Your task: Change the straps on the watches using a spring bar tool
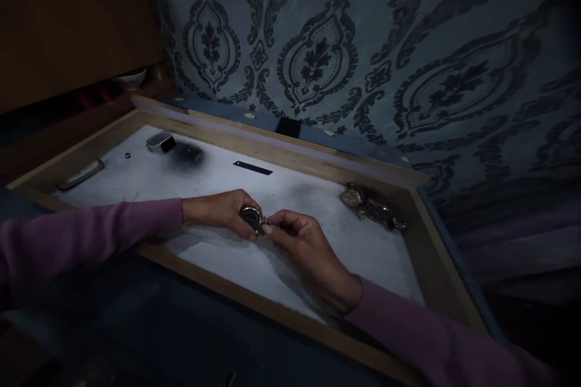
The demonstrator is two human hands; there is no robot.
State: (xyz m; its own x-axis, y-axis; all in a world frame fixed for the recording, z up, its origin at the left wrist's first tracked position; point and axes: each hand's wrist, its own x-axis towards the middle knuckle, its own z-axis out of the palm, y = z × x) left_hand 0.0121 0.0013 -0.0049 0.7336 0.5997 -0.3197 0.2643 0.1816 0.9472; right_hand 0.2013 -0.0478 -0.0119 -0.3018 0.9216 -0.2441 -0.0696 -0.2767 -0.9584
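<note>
Between my hands, above the white floor of a shallow wooden tray [363,338], is a round silver-rimmed wristwatch [251,217] with a dark face. My left hand [224,211] is closed around the watch's left edge, thumb below and fingers above. With thumb and forefinger, my right hand [304,241] pinches the small metal part [265,224] on the watch's right side; whether this is a strap link or another piece cannot be made out. Past my right hand, a heap of metal-band watches [372,205] lies by the tray's right wall.
A flat black blade-like strip [253,168] lies behind my hands. A silver square watch [160,142] rests at the back left, near a small dark ring [128,155] and a curved piece [82,174]. Patterned cloth [313,60] hangs behind; a wooden cabinet [72,17] stands left.
</note>
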